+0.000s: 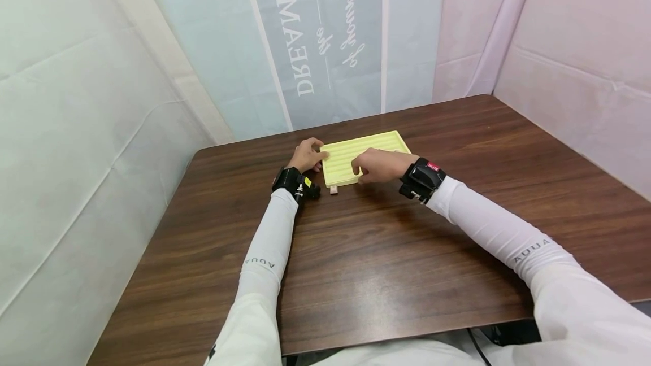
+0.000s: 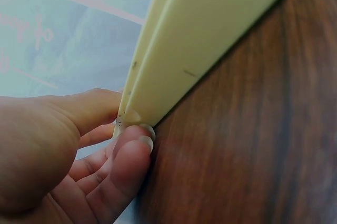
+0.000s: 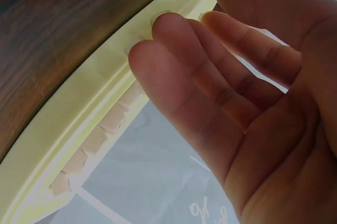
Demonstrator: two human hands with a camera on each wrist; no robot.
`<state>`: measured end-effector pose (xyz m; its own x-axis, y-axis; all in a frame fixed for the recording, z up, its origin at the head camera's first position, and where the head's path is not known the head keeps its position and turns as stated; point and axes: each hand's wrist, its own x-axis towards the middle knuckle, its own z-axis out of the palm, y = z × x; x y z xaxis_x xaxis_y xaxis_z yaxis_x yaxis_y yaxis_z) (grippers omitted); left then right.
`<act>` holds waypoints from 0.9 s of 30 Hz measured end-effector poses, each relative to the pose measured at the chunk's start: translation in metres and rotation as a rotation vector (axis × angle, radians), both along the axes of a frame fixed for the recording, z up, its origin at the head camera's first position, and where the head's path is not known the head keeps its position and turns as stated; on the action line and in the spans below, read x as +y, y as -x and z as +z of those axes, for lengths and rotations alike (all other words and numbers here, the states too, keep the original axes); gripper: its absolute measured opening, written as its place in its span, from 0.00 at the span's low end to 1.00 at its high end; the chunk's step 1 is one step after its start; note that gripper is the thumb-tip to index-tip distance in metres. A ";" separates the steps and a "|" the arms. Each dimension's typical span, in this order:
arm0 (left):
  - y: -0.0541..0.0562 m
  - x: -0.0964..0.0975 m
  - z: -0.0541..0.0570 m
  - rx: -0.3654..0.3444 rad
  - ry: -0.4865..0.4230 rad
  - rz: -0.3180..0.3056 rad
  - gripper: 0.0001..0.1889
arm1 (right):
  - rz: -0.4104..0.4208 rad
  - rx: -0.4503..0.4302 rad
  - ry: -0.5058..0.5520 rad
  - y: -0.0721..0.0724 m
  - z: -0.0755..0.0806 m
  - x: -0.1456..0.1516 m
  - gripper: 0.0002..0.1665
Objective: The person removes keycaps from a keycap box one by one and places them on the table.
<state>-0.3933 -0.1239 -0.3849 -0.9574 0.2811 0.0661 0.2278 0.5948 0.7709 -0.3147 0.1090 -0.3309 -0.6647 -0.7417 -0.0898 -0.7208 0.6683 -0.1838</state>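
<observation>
A shallow pale-yellow tray [image 1: 339, 157] with lengthwise ridges lies on the table. At its left end, my left hand [image 1: 305, 156] grips the rim. The left wrist view has the thumb at the rim of the tray [image 2: 205, 34] and the fingertips against its outer wall. My right hand [image 1: 382, 165] hovers over the front right part, fingers bent. In the right wrist view nothing shows between thumb and fingers. Beside those fingers, a row of small beige tiles [image 3: 96, 140] sits inside the tray's wall. One small pale tile [image 1: 333, 190] lies on the table by the front left corner.
The brown wood-grain table [image 1: 386, 275] extends around the tray. A printed cloth [image 1: 335, 44] hangs behind the table's far edge, and pale sheets [image 1: 91, 100] hang at the sides. A dark cable [image 1: 478, 346] shows at the near edge.
</observation>
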 end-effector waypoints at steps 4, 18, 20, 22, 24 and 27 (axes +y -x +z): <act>0.003 -0.001 0.000 -0.024 -0.001 -0.003 0.23 | -0.008 0.008 0.011 -0.001 0.001 0.004 0.12; -0.003 0.001 0.004 -0.009 0.000 -0.007 0.22 | -0.056 0.019 0.014 0.003 -0.003 0.022 0.11; -0.001 0.000 0.004 -0.010 -0.004 -0.006 0.22 | -0.058 0.027 0.019 0.004 -0.002 0.026 0.10; 0.001 -0.002 0.003 -0.015 -0.008 -0.005 0.22 | -0.059 0.023 0.022 0.005 -0.002 0.030 0.10; 0.003 -0.003 0.002 -0.021 -0.005 -0.006 0.23 | -0.065 0.015 0.020 0.006 -0.003 0.034 0.09; 0.005 -0.005 0.000 -0.026 -0.002 -0.007 0.23 | -0.072 0.008 0.022 0.006 -0.003 0.040 0.08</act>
<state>-0.3980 -0.1285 -0.3847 -0.9567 0.2880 0.0423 0.2124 0.5913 0.7780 -0.3212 0.1490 -0.3340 -0.7169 -0.6938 -0.0685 -0.6728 0.7142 -0.1930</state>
